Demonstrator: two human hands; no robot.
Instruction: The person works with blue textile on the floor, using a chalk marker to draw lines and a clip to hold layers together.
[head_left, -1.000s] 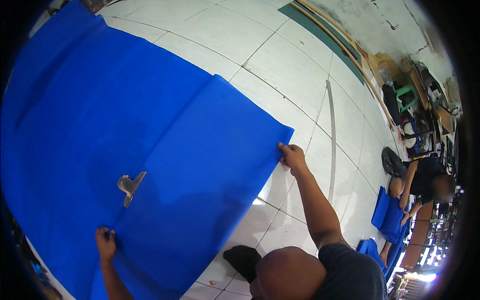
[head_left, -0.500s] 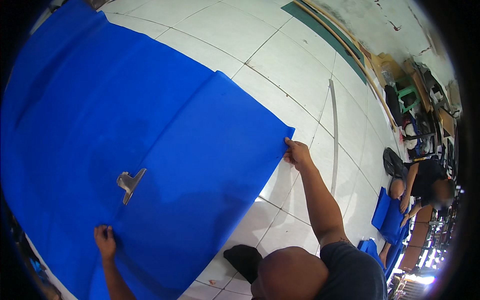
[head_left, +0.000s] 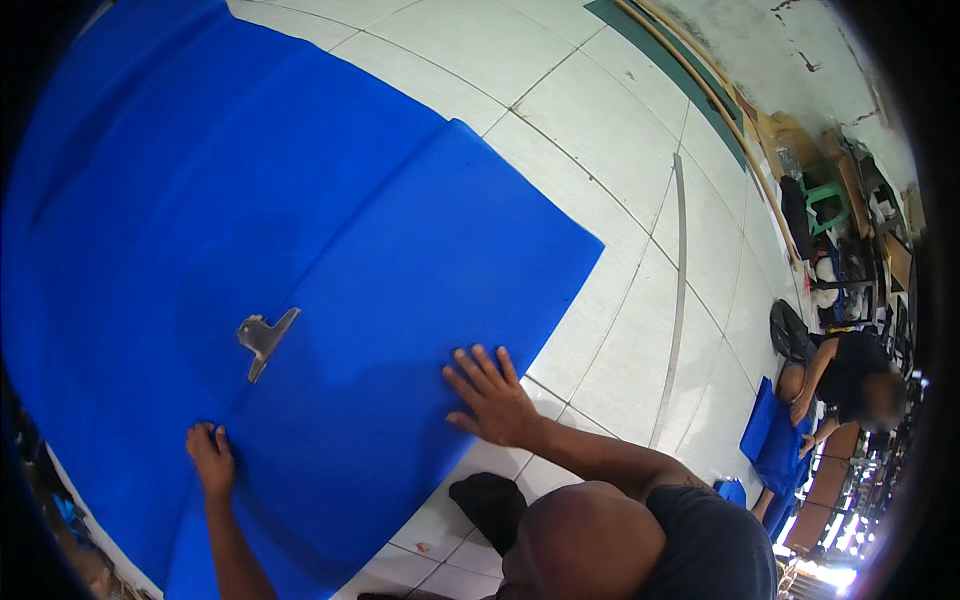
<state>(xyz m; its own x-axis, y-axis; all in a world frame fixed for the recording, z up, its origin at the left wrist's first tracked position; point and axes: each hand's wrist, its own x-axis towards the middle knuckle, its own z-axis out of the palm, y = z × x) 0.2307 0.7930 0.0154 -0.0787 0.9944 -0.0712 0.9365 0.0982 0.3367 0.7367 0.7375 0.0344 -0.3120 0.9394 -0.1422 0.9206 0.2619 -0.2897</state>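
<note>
A large smooth blue sheet (head_left: pixel 420 260) lies spread over the tiled floor, with a fold line running diagonally across it. On that line sits a silver bulldog clip (head_left: pixel 266 343), just beyond my left hand (head_left: pixel 212 462). The fingers of that hand are curled and closed on the sheet at the fold, so their tips are partly hidden. My right hand (head_left: pixel 495 402) rests flat on the sheet near its right edge, fingers spread. The sheet's right corner lies free beyond it.
My bent knee (head_left: pixel 590 545) and black-covered foot (head_left: pixel 488 505) are beside the sheet's near right edge. A long thin grey strip (head_left: pixel 680 270) lies on the tiles. Wooden poles (head_left: pixel 720 110) run by the wall. Another person (head_left: pixel 850 375) handles blue material at the far right.
My right hand has let go of the sheet's right corner and come nearer, now lying flat and spread. My left hand stays at the fold. The whole view has shifted slightly.
</note>
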